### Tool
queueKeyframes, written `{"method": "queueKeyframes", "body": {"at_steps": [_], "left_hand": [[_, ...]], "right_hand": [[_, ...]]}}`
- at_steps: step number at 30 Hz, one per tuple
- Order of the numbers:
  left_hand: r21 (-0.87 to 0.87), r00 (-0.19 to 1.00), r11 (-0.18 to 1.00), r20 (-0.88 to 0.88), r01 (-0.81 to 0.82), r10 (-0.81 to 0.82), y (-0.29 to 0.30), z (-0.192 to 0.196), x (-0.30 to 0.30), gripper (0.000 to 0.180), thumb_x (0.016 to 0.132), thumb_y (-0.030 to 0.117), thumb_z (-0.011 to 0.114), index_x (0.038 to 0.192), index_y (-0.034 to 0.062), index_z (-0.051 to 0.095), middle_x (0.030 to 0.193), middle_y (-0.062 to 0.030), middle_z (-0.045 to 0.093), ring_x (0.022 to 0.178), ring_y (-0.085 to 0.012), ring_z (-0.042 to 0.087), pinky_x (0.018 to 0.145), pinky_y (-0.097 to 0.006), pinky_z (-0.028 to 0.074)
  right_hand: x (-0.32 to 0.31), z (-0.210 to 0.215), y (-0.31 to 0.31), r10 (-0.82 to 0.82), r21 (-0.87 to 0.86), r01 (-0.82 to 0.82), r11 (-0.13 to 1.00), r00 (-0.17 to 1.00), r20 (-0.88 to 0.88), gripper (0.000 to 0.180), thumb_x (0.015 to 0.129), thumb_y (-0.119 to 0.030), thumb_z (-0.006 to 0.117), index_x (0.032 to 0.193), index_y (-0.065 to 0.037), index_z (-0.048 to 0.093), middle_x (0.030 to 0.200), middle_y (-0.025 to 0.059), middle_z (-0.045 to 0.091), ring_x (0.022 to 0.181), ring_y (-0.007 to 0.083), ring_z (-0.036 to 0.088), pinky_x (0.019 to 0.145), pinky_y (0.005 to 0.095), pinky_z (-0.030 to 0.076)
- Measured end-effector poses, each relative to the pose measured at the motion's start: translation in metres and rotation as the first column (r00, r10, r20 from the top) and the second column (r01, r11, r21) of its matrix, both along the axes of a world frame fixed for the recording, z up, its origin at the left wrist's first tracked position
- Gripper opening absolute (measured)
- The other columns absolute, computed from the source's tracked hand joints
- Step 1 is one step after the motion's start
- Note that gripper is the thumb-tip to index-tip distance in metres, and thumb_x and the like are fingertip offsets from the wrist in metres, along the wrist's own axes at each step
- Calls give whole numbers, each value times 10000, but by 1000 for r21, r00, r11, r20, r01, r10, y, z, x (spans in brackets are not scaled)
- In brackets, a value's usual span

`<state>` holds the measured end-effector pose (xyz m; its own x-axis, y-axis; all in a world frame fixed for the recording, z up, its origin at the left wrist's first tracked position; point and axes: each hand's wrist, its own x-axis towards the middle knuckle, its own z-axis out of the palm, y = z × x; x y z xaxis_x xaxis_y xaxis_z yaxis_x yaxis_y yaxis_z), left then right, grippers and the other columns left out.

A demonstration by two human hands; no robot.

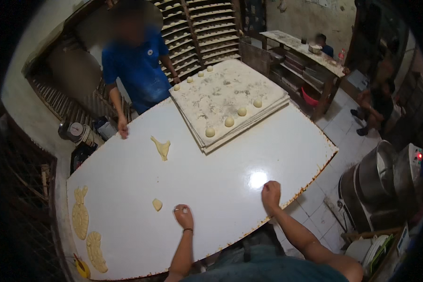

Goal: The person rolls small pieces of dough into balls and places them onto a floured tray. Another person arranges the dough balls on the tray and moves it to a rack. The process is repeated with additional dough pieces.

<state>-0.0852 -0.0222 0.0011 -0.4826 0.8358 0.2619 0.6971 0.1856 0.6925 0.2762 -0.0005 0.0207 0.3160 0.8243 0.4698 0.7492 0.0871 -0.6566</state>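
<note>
My left hand [184,218] rests on the white tabletop with its fingers curled inward. My right hand [271,196] lies on the table farther right, its fingers closed toward the palm. Whatever is under or inside either hand is hidden. Just left of my left hand sits a small lump of dough [157,205]. Farther off lies a torn, stretched piece of dough [162,149]. At the left edge are two long, ridged dough pieces [80,221] [96,252].
A stack of floured boards [230,94] bears several dough balls [229,122] along two sides. Across the table stands a person in a blue shirt [136,70]. Tray racks [211,28] stand behind. A scale [76,129] is at left, a large metal bowl [376,169] at right.
</note>
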Motion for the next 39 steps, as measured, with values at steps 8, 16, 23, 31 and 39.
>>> {"method": "queueKeyframes", "body": {"at_steps": [8,16,23,31,39], "left_hand": [[-38,954,986,-259,-164,149,-48,-2,-45,112,845,68,610,799,-29,578,876,-140,559,873,-306,524,729,-426,450],[-75,952,950,-61,-303,299,-43,8,43,112,874,-34,565,985,-24,581,1119,-153,543,1049,-289,528,888,-401,465],[-12,326,678,871,-735,368,-11,0,8,272,946,200,480,1149,20,498,1104,-83,514,955,-182,506,855,-326,465],[-14,902,990,414,141,-123,278,135,246,379,860,85,697,1189,-19,541,1141,-79,583,1025,-134,549,901,-269,468],[91,628,622,-109,778,-770,480,155,431,342,788,79,698,1068,-12,525,1133,-180,533,1027,-367,549,855,-423,483]], "right_hand": [[35,5,-67,21,-277,-220,935,816,-577,160,818,-55,645,970,-20,610,978,142,607,901,295,618,776,392,523],[157,49,64,-310,-264,-312,913,-109,-944,267,937,-203,506,1080,19,543,897,153,624,785,252,649,673,332,574],[250,69,262,-214,-340,-313,887,375,-902,338,947,-192,486,1217,-6,568,1006,99,642,907,178,630,764,287,538],[262,83,479,276,-42,-277,960,961,-26,508,819,-149,683,1286,-27,528,1278,198,532,1147,333,509,964,376,420],[291,72,458,133,-27,-132,991,991,27,538,855,-235,675,1319,-30,495,1430,199,381,1290,387,378,1054,484,324]]}}
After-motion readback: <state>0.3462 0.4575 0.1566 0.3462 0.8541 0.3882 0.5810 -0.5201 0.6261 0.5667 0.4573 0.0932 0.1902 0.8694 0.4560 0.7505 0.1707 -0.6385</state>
